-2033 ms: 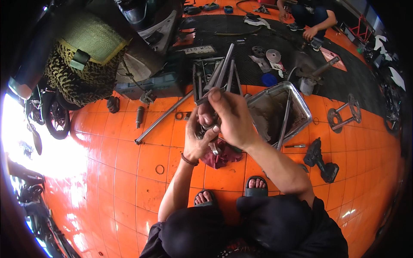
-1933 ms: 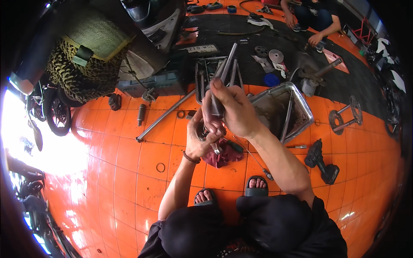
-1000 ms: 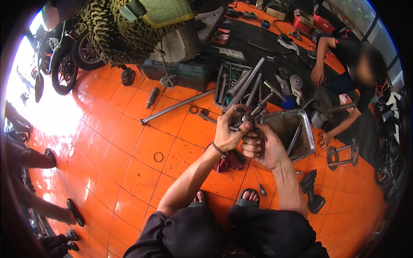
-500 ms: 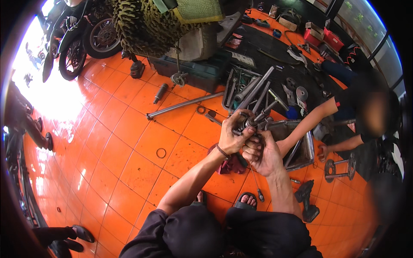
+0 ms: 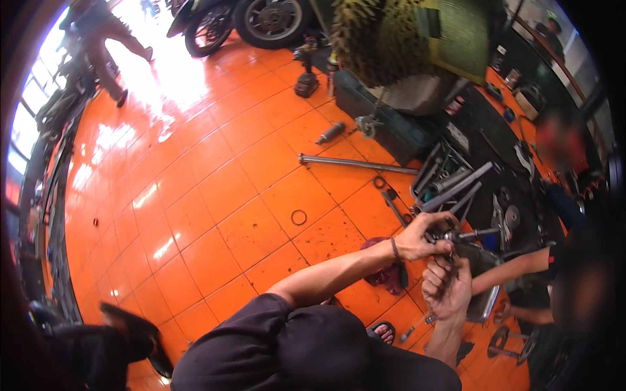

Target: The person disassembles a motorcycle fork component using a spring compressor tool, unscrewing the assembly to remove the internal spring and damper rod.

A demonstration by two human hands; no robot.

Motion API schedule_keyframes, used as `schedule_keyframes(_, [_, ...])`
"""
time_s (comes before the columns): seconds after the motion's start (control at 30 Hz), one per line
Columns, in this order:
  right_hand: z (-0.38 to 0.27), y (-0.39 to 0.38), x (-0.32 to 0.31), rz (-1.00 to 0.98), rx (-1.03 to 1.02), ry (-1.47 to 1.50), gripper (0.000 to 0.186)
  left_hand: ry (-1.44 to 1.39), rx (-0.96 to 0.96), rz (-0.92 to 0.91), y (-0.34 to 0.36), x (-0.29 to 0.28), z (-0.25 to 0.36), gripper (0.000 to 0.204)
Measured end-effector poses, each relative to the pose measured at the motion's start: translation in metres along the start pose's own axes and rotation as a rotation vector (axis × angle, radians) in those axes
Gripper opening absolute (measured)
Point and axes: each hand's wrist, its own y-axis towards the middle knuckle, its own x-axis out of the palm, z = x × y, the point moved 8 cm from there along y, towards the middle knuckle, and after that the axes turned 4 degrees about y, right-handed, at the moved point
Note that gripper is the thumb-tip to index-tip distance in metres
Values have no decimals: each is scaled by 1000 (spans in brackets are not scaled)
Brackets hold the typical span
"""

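My left hand (image 5: 422, 240) is closed around a greasy metal part with a rod (image 5: 479, 233), which sticks out to the right. Just below it my right hand (image 5: 448, 287) makes a fist with the thumb up against the part's underside; what lies inside its fingers is hidden. A dark red cloth (image 5: 386, 279) lies on the floor beneath my left wrist. Beyond the left hand are a spanner (image 5: 395, 208) and several grey metal tubes (image 5: 462, 188). A co-worker's forearm (image 5: 512, 274) reaches in from the right, its hand hidden behind my right hand.
A metal tray (image 5: 488, 305) sits beside my right hand. On the orange tiles lie a ring (image 5: 298, 217), a long steel bar (image 5: 358, 163) and a cordless drill (image 5: 306, 81). A dark green toolbox (image 5: 372, 111) stands at the back. Someone walks (image 5: 107, 42) at far left.
The view has swung left, so the floor things and my hands sit further right in the picture. Both hands stay together at the metal part. A walking person shows at the upper left.
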Motion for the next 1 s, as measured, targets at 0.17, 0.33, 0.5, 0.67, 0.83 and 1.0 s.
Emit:
schedule_keyframes(0.17, [-11, -6, 3, 358, -469, -423, 19, 7, -16, 0, 0, 2, 9, 74])
schedule_keyframes(0.33, [-66, -54, 23, 382, -1213, -1677, 21, 61, -37, 84, 7, -13, 7, 65])
schedule_keyframes(0.5, [-69, -25, -15, 330, -737, -1140, 37, -108, -138, 83, 10, -12, 1, 58])
schedule_keyframes(0.67, [-53, -8, 6, 213, -643, -1035, 32, -13, -54, 39, 9, -3, 11, 67])
schedule_keyframes(0.83, [-50, -40, 51, 113, -1588, -1966, 43, -60, -79, 24, 14, 6, 30, 89])
schedule_keyframes(1.0, [-33, 14, -13, 59, -1203, -1564, 62, -51, -18, 99, 24, 8, 42, 77])
